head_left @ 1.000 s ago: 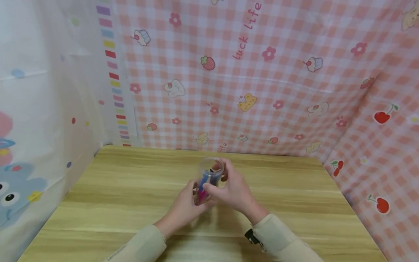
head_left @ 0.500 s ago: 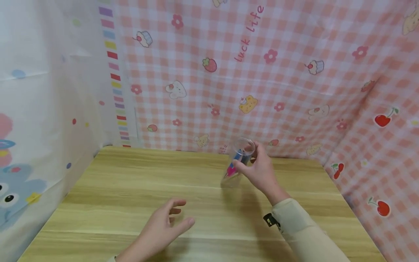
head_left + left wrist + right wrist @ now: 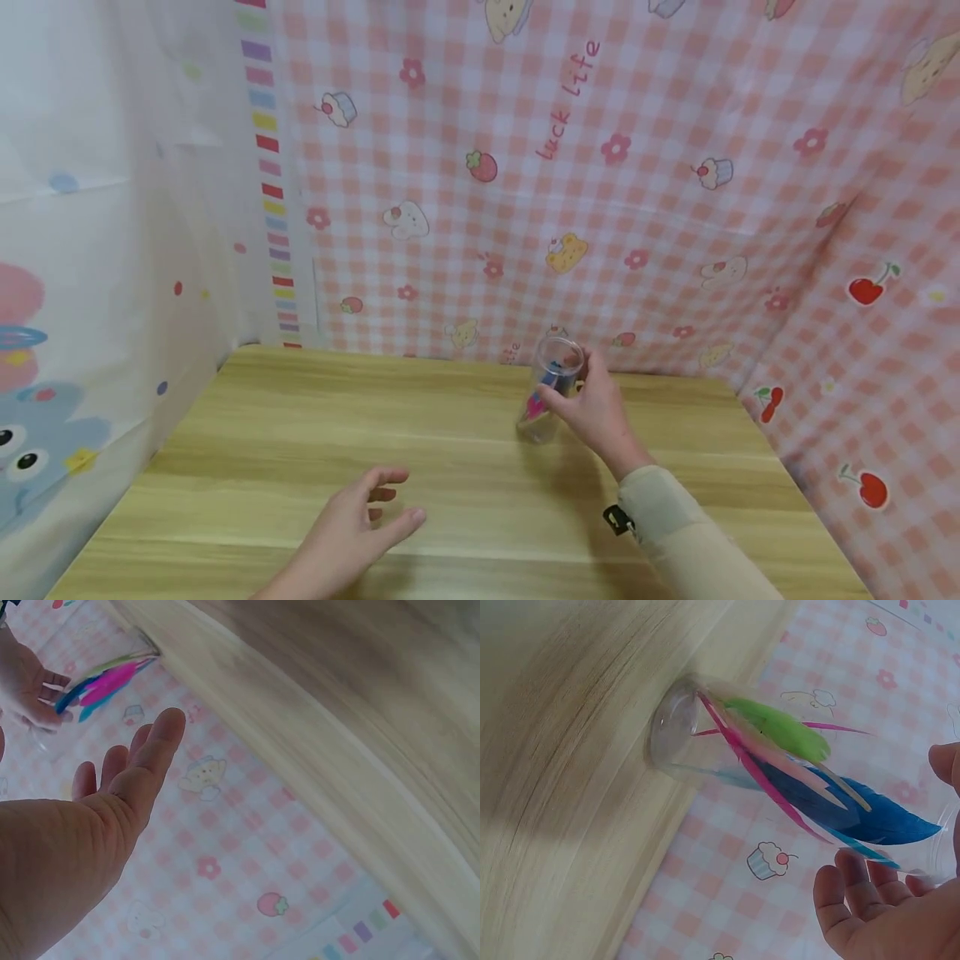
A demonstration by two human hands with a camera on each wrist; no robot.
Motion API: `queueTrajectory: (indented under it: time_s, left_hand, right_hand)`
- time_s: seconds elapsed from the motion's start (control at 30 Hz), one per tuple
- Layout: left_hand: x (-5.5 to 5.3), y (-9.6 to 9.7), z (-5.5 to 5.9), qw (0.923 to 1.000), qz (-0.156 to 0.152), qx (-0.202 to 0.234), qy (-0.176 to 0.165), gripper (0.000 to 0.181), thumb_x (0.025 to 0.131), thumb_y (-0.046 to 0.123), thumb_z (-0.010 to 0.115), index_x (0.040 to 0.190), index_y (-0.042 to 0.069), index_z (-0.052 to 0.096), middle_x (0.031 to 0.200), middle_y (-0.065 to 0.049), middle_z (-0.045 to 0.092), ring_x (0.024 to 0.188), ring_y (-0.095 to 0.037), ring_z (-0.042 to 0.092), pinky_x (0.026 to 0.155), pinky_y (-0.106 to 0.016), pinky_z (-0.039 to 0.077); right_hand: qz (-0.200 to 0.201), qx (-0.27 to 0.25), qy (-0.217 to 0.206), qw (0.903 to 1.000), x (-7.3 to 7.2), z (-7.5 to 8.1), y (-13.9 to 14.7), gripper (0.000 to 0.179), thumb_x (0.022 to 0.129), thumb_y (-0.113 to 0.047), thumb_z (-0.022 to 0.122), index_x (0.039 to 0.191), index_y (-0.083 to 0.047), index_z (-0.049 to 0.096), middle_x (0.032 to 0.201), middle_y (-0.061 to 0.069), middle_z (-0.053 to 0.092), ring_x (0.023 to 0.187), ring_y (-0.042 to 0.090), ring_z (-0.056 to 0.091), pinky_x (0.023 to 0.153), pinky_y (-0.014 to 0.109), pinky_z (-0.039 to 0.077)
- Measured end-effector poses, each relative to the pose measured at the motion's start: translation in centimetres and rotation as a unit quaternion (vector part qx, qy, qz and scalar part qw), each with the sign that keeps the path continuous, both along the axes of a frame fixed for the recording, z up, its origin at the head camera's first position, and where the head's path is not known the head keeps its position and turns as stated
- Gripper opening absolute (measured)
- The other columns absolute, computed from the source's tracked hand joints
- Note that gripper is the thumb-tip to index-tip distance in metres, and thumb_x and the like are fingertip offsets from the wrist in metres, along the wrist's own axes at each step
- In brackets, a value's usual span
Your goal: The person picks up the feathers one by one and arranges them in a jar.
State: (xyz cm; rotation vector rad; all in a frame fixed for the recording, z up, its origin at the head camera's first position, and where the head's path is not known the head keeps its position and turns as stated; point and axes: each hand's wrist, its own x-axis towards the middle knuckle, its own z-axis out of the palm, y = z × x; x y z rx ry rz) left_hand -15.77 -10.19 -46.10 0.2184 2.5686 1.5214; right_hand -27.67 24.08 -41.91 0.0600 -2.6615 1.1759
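Observation:
A tall clear plastic cup (image 3: 537, 429) stands on the wooden table toward the back, right of the middle. Coloured feathers (image 3: 840, 799) lean inside it: blue, pink, green and teal ones show in the right wrist view. My right hand (image 3: 602, 414) holds the cup near its mouth, thumb on the near side and fingers round the far side. The cup's base (image 3: 673, 726) meets the tabletop. Lower left, my left hand (image 3: 352, 523) hovers over the table, fingers loosely bent and thumb apart, holding nothing. The left wrist view shows that hand (image 3: 112, 817) well away from the cup.
The wooden table (image 3: 300, 433) runs back to a pink checked cloth (image 3: 450, 233). A white cloth (image 3: 97, 250) with cartoon prints hangs at the left, and another checked cloth (image 3: 877, 375) with cherries at the right.
Both hands were round the tilted cup; my left hand let go and drew back to the lower left. My right hand carried the cup rightward and away, and it now stands on the table.

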Motion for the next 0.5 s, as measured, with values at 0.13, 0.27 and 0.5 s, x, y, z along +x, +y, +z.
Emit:
queueTrajectory:
  time_s: [0.13,0.27,0.5]
  left_hand:
    - [-0.8,-0.9,-0.2,0.9999,0.011,-0.006,0.006,0.061,0.093,0.050,0.081,0.140,0.014,0.064,0.144,-0.007,0.068,0.130,-0.029,0.065,0.104,-0.048,0.059]
    - [-2.0,-2.6,-0.2,0.9993,0.011,-0.033,0.008,0.068,0.094,0.055,0.078,0.144,0.011,0.061,0.148,-0.009,0.065,0.134,-0.032,0.063,0.106,-0.050,0.058]
    - [-4.9,-7.1,0.6,0.9966,0.015,-0.081,-0.002,0.081,0.099,0.061,0.068,0.152,0.003,0.049,0.157,-0.022,0.054,0.139,-0.046,0.056,0.102,-0.057,0.059]
  right_hand:
    - [0.004,-0.005,-0.001,1.0000,-0.1,-0.1,0.0,0.083,0.094,-0.038,0.082,0.155,-0.007,0.035,0.146,0.022,0.060,0.137,0.040,0.060,0.110,0.058,0.054]
    - [0.009,-0.033,-0.012,0.9994,0.0,-0.7,0.4,0.087,0.095,-0.037,0.082,0.159,-0.006,0.032,0.148,0.021,0.057,0.139,0.040,0.058,0.114,0.057,0.052]
    - [0.014,-0.057,-0.024,0.9980,0.5,-1.7,1.8,0.089,0.097,-0.029,0.081,0.163,-0.002,0.028,0.151,0.022,0.057,0.137,0.039,0.059,0.114,0.055,0.052]
